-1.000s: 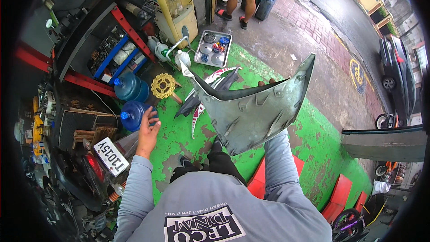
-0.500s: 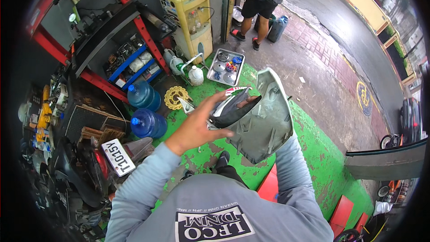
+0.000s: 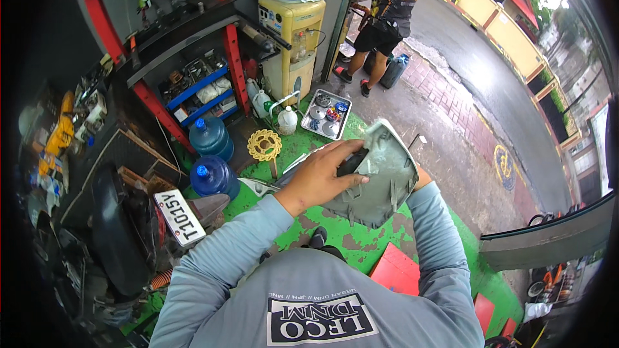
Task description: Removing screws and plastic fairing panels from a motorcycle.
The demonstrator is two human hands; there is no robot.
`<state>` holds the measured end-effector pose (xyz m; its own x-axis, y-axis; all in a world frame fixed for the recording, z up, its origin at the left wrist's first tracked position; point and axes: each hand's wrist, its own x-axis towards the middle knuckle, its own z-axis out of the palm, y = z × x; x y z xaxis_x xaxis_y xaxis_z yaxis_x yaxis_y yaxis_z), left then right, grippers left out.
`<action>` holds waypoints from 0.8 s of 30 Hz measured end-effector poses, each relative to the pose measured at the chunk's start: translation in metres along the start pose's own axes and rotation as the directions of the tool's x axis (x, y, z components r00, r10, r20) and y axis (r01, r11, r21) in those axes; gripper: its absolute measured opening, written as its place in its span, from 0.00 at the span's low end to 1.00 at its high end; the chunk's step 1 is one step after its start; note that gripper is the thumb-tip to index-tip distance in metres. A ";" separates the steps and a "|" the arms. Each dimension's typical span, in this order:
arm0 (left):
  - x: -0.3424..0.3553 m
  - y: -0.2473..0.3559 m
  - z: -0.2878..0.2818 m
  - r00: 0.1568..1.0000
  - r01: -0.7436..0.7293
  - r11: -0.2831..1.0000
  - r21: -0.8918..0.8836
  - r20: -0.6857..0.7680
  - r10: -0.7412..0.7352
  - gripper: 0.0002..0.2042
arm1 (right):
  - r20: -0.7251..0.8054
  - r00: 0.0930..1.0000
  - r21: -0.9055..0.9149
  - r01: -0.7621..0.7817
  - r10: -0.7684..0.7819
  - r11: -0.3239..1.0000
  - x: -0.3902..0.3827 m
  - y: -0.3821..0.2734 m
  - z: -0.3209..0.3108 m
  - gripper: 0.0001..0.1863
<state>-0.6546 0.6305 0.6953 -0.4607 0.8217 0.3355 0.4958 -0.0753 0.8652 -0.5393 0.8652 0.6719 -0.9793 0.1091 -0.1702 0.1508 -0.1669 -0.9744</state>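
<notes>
One grey-green panel point(image 3: 382, 192), dull and curved

It is showing small tabs and sitting between the left hand point(image 3: 327, 177), clasping its left edge, and the right hand point(image 3: 423, 178), mostly hidden behind its right edge, grip impossible to tell. Two blue jugs point(image 3: 214, 180) are standing on the left floor; one metal tray point(image 3: 321, 133) is lying farther off.

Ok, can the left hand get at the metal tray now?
Probably not: the left hand is at the grey panel, and the tray sits on the floor beyond it, seemingly out of reach.
</notes>
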 end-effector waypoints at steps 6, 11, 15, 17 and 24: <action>-0.055 0.028 -0.030 0.948 -0.182 0.923 0.339 -0.189 0.256 0.27 | -0.359 0.917 -0.707 -0.144 -0.175 0.692 -0.043 -0.014 -0.006 0.12; -0.087 0.036 -0.053 0.915 -0.212 0.878 0.428 -0.229 0.332 0.27 | -0.729 0.668 -0.429 -0.277 -0.149 0.860 -0.089 0.040 0.006 0.13; -0.105 0.034 -0.061 0.928 -0.190 0.887 0.420 -0.218 0.302 0.27 | -0.725 0.674 -0.158 -0.359 0.139 0.920 -0.137 0.065 0.059 0.14; -0.108 0.033 -0.062 0.923 -0.207 0.893 0.399 -0.222 0.313 0.27 | -0.701 0.704 -0.140 -0.297 0.117 0.945 -0.161 0.040 0.087 0.14; -0.107 0.039 -0.054 0.928 -0.258 0.938 0.231 -0.211 0.307 0.27 | -0.431 0.767 -0.210 0.428 -0.476 0.879 -0.208 0.029 0.165 0.26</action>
<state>-0.6254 0.5090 0.7131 -0.4303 0.6205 0.6556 0.7540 -0.1523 0.6390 -0.3535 0.6757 0.7031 -0.7646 0.5852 0.2699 -0.2583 0.1054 -0.9603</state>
